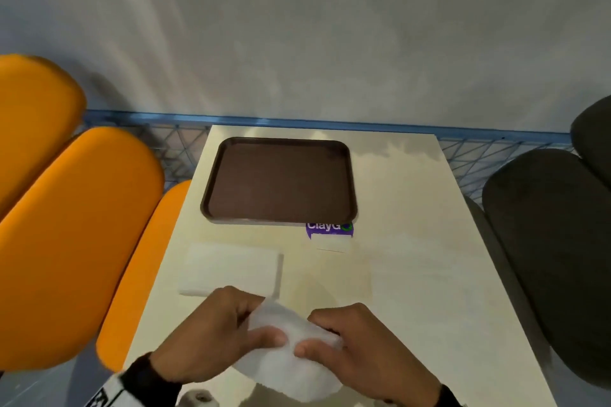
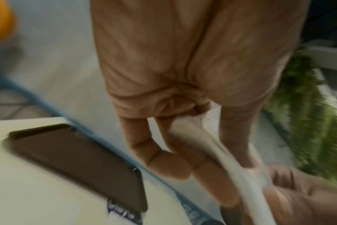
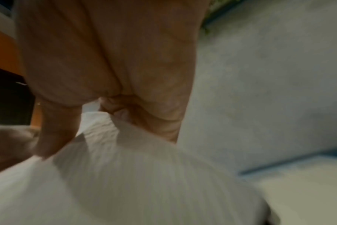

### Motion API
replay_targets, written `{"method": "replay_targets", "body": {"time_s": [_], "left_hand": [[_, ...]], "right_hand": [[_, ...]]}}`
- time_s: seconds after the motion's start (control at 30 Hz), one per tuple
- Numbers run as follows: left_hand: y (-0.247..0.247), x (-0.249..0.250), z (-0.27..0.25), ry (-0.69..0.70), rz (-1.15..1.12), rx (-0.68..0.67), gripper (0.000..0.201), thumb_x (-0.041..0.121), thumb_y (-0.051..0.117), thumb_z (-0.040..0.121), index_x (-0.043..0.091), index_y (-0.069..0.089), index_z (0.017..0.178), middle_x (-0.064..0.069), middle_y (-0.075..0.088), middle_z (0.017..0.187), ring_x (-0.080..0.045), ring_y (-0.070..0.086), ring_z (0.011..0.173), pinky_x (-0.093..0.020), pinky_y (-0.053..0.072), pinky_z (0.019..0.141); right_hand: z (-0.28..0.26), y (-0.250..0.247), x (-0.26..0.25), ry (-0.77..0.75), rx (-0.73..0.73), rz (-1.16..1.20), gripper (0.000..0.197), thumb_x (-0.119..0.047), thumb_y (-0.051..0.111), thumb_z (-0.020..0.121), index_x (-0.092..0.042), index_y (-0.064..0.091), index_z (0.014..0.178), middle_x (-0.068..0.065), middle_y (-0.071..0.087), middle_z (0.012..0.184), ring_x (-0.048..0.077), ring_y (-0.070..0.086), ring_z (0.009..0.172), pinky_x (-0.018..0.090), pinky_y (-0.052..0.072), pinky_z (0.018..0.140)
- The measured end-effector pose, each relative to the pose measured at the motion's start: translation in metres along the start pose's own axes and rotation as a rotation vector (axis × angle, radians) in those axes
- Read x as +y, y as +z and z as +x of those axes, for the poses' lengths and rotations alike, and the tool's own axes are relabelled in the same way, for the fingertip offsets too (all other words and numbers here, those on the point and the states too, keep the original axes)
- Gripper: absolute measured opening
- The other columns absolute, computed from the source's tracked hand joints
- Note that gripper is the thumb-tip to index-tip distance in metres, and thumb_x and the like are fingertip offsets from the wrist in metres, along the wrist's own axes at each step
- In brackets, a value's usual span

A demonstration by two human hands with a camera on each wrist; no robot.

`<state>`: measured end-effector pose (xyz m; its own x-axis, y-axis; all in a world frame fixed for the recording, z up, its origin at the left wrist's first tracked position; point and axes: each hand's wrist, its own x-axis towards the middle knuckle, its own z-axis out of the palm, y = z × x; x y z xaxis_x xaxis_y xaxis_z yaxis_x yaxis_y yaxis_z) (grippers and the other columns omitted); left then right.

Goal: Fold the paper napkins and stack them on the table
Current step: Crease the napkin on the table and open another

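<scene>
Both hands hold one white napkin (image 1: 284, 350) above the table's (image 1: 413, 274) near edge, left hand (image 1: 211, 334) and right hand (image 1: 360, 344) pinching it, thumbs on top. It looks feather-light, limp and easily torn; I'd grip its corners. The stack (image 1: 228, 269) lies by the left edge.

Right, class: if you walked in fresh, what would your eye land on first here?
Probably the white napkin near the table's front edge, pinched between the left hand and right hand. Next, the dark brown tray at the far end, and the orange seats along the left.
</scene>
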<state>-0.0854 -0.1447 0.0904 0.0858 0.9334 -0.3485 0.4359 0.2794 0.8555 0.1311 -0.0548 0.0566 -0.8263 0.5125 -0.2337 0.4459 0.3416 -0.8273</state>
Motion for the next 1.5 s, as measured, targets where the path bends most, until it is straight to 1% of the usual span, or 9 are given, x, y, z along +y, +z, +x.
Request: {"method": "replay_targets", "body": {"time_s": [0.2,0.37,0.57,0.83,0.97,1.1,1.2,1.33,1.5], "left_hand": [[-0.033,-0.109,-0.006,-0.301,-0.436,0.207,0.025,0.028,0.075,0.087,0.009,0.077,0.103,-0.008,0.077,0.102,-0.025,0.074,0.092,-0.039,0.057,0.081],[-0.054,-0.169,0.012,-0.482,-0.515,0.328,0.017,0.011,0.065,0.093,0.001,0.073,0.104,-0.009,0.078,0.086,-0.016,0.073,0.068,-0.024,0.054,0.056],[-0.093,-0.233,0.073,-0.544,-0.213,0.563,0.039,0.030,0.078,0.081,0.013,0.048,0.064,-0.008,0.050,0.063,-0.020,0.047,0.063,-0.034,0.039,0.061],[-0.097,-0.248,0.098,-0.608,0.024,0.656,0.034,0.031,0.079,0.081,0.011,0.053,0.071,-0.002,0.058,0.070,-0.020,0.052,0.065,-0.029,0.042,0.058],[-0.090,-0.241,0.091,-0.407,0.295,0.769,0.031,0.035,0.073,0.085,0.020,0.055,0.105,0.002,0.057,0.105,-0.020,0.057,0.095,-0.041,0.052,0.083],[-0.062,-0.229,0.108,0.023,0.404,0.467,0.038,0.024,0.056,0.098,0.017,0.052,0.135,-0.003,0.053,0.139,-0.022,0.048,0.129,-0.039,0.041,0.109],[-0.045,-0.244,0.117,-0.095,0.440,0.277,0.055,0.018,0.043,0.102,0.016,0.027,0.155,-0.007,0.021,0.164,-0.023,0.012,0.153,-0.040,0.015,0.125],[-0.037,-0.257,0.116,-0.162,0.549,0.224,0.055,0.032,0.024,0.107,0.025,0.005,0.158,-0.001,-0.008,0.166,-0.022,-0.012,0.153,-0.042,-0.002,0.125],[-0.041,-0.269,0.116,-0.279,0.712,0.228,0.083,0.072,-0.013,0.083,0.033,-0.007,0.157,-0.008,-0.016,0.165,-0.035,-0.015,0.151,-0.054,0.004,0.121]], "right_hand": [[0.041,0.043,0.050,0.350,-0.068,0.307,0.044,-0.042,0.082,0.080,-0.010,0.058,0.063,-0.012,0.050,0.060,0.002,0.044,0.056,0.017,0.028,0.053],[0.103,0.090,0.067,0.563,0.169,0.609,0.014,-0.021,0.075,0.089,-0.008,0.079,0.093,0.000,0.076,0.084,0.014,0.065,0.070,0.022,0.045,0.056],[0.176,0.096,0.067,0.616,0.422,0.509,0.043,-0.016,0.076,0.085,-0.020,0.059,0.046,-0.004,0.062,0.060,0.020,0.060,0.065,0.028,0.042,0.060],[0.204,0.107,0.078,0.760,0.529,0.278,0.026,-0.039,0.079,0.078,-0.020,0.063,0.069,-0.008,0.067,0.068,0.015,0.065,0.071,0.033,0.055,0.075],[0.201,0.114,0.066,0.544,0.666,-0.119,0.023,-0.042,0.067,0.090,-0.024,0.054,0.095,-0.008,0.059,0.095,0.015,0.058,0.088,0.034,0.053,0.079],[0.230,0.142,0.037,0.156,0.346,-0.475,0.034,-0.030,0.046,0.103,-0.019,0.051,0.134,0.003,0.053,0.138,0.022,0.049,0.128,0.039,0.043,0.109],[0.237,0.163,0.049,0.261,0.078,-0.540,0.056,-0.031,0.018,0.106,-0.011,0.018,0.158,0.012,0.013,0.167,0.030,0.010,0.155,0.047,0.018,0.125],[0.225,0.174,0.078,0.387,0.140,-0.657,0.073,-0.052,0.003,0.103,-0.006,0.025,0.156,0.017,0.021,0.164,0.035,0.021,0.151,0.054,0.027,0.119],[0.218,0.161,0.086,0.473,0.138,-0.639,0.094,-0.076,0.004,0.094,-0.008,-0.004,0.158,0.016,-0.011,0.166,0.036,-0.005,0.154,0.048,0.004,0.122]]}}
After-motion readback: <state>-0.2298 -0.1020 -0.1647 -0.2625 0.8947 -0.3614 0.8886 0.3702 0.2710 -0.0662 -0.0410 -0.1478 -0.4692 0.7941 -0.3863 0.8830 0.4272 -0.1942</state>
